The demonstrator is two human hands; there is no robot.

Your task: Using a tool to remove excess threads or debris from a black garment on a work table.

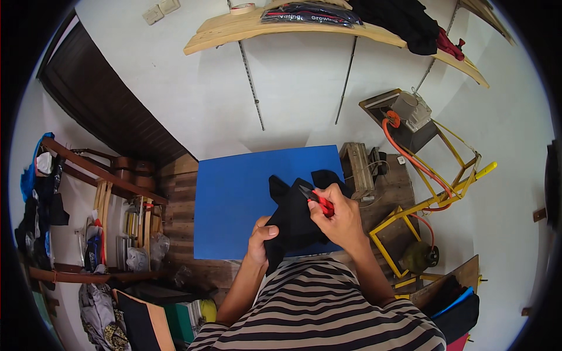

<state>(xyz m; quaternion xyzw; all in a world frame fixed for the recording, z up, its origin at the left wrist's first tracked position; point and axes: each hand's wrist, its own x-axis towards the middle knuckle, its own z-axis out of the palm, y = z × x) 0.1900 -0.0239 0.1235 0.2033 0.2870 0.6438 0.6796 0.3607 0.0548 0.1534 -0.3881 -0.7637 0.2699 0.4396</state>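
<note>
The left hand (pixel 259 238) is clamped on the near left edge of a black cloth (pixel 287 225), thumb on top; its fingers beneath are largely hidden. The right hand (pixel 339 216) is closed round a red-handled tool (pixel 325 206), whose dark tip points forward and left, over the cloth. Whether the tip touches the fabric cannot be determined. The cloth lies between the two hands, over the near part of a blue table (pixel 234 187).

Handling, as judged: the cloth appears light, soft and limp, unlikely to break but apt to fold or slip. A pinch on its edge, clear of the tool tip, is the advisable hold. The tool should be gripped by its handles.

Containers: beyond the right hand, past the table edge, stands a wooden crate (pixel 357 169); contents not discernible. Far ahead of both hands, on a wall shelf (pixel 222 29), a clear plastic packet (pixel 310 16) holds dark folded material. Well left of the left hand, a translucent bag (pixel 137 258) has indistinct contents.
</note>
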